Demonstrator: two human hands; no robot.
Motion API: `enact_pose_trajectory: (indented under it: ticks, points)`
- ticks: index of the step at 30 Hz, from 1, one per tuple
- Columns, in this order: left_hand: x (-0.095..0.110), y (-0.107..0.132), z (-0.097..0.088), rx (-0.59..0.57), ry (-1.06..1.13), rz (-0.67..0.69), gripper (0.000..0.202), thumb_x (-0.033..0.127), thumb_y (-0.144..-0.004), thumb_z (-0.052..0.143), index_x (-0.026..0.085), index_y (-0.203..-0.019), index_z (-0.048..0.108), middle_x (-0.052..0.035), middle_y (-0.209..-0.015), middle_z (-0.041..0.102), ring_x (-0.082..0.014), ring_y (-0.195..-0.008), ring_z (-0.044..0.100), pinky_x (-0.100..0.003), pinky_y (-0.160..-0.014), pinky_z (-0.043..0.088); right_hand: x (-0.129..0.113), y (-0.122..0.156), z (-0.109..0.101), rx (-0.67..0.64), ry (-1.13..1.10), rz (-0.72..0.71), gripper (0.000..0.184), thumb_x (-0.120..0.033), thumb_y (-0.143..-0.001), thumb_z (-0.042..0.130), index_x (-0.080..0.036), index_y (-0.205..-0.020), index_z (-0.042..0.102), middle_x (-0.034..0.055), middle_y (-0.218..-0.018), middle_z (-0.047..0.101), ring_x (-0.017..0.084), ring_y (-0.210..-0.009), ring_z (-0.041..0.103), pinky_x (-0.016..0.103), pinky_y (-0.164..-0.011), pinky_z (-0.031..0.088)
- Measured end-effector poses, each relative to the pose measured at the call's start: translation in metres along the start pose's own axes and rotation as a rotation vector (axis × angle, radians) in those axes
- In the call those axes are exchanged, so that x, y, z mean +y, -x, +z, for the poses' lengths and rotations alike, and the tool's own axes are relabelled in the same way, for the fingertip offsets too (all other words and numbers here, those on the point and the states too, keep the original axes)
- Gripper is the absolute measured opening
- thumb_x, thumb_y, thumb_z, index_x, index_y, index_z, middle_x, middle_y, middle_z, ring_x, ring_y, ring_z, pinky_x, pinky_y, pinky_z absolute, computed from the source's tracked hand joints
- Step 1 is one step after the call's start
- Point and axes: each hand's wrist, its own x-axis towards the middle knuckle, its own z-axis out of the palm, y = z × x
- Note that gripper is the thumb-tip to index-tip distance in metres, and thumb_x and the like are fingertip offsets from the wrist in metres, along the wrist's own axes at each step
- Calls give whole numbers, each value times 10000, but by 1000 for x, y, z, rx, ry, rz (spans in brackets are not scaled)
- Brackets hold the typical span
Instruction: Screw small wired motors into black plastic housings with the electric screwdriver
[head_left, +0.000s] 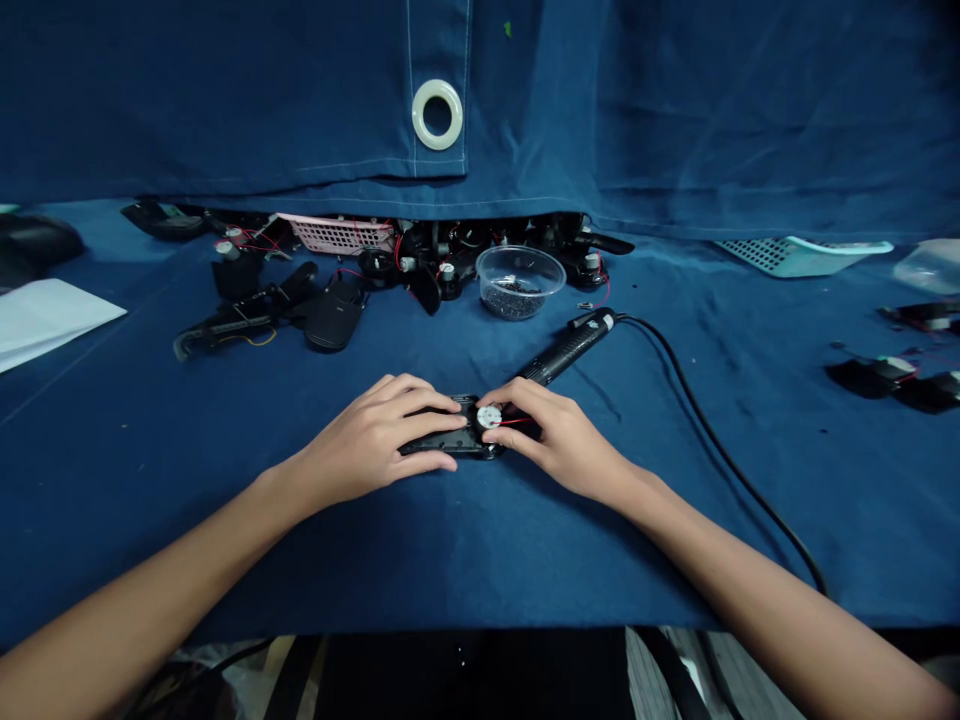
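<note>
A black plastic housing (459, 443) lies flat on the blue cloth at the table's middle. My left hand (375, 440) is curled over its left end, fingers pressed onto it. My right hand (559, 440) pinches a small round white motor (489, 417) with thin red wires, seated at the housing's right end. A black electric screwdriver (568, 347) with a cable lies just behind my right hand, untouched.
A clear plastic bowl (520, 282) of small dark screws stands behind the screwdriver. A heap of black parts and motors (330, 290) and a pink basket (341, 234) lie at the back left. White paper (45, 315) is far left; more black parts (892, 375) far right.
</note>
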Motion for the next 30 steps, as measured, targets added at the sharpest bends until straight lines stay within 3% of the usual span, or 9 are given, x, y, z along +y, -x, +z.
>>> enact_pose_trajectory:
  ticks: [17,23,30]
  points:
    - [-2,-2,-1,-95,-15,-1,340,397,-904,573,221,-1192,615,-50,-1214,612,-202,-1134,494,-361,-967,397,1,1,1,-1,-16,-4,201,-317,-908,572,-221,-1084,576,42,-1047,617,177,-975,589,330,-893,474]
    - [-3,-1,0,-93,-20,3,343,394,-908,569,220,-1201,606,-51,-1223,608,-201,-1145,490,-367,-968,400,-1,3,1,-6,-5,-25,593,-467,-823,647,-252,-1338,445,85,-1298,508,230,-1189,512,420,-1011,438]
    - [-3,2,3,-58,-71,42,363,378,-908,572,200,-1224,589,-64,-1223,623,-212,-1172,502,-383,-980,398,-3,-2,-2,-67,73,-50,547,-449,-816,661,-228,-1288,495,81,-1232,566,228,-1157,541,423,-1003,446]
